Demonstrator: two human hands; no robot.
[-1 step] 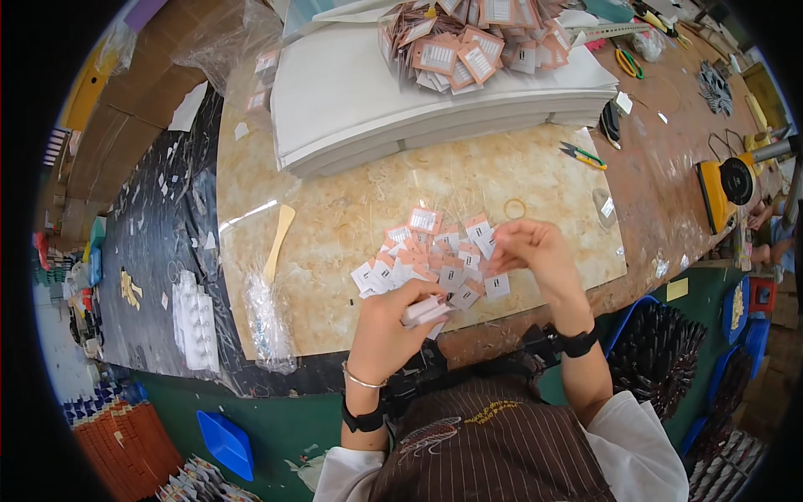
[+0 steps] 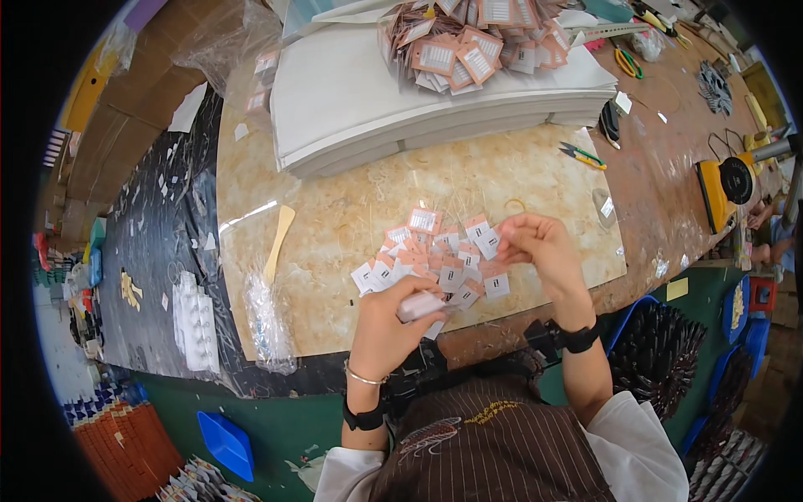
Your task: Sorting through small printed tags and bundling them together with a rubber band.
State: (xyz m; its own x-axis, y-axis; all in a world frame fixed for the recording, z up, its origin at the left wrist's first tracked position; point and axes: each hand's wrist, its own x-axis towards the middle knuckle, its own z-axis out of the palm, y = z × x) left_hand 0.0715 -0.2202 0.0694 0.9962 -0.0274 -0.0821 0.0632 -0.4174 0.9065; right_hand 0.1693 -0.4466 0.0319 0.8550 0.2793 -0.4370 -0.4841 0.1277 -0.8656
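My left hand (image 2: 389,322) is closed around a small stack of tags (image 2: 421,306), held just above the near edge of a loose pile. The pile of hang tags (image 2: 452,272) lies spread on the marbled board, each tag white with a salmon-pink end, and thin clear strings fan out behind some of them. Over the pile's right side, my right hand (image 2: 539,248) has its thumb and fingers pinched together. Its fingertips meet the edge of one tag (image 2: 488,243); whether they grip that tag, a string or nothing is hidden.
Beyond the board (image 2: 351,205) stands a thick stack of white sheets (image 2: 335,100) topped by a heap of tags (image 2: 481,46). Thread snips (image 2: 583,156) lie at right, near a yellow-and-black tool (image 2: 719,188). A cream stick (image 2: 280,243) and plastic wrap (image 2: 268,326) are at left.
My right hand has shifted slightly to the right, its fingers curled a little more. The tags in my left hand have turned slightly and look blurred. The pile looks about the same.
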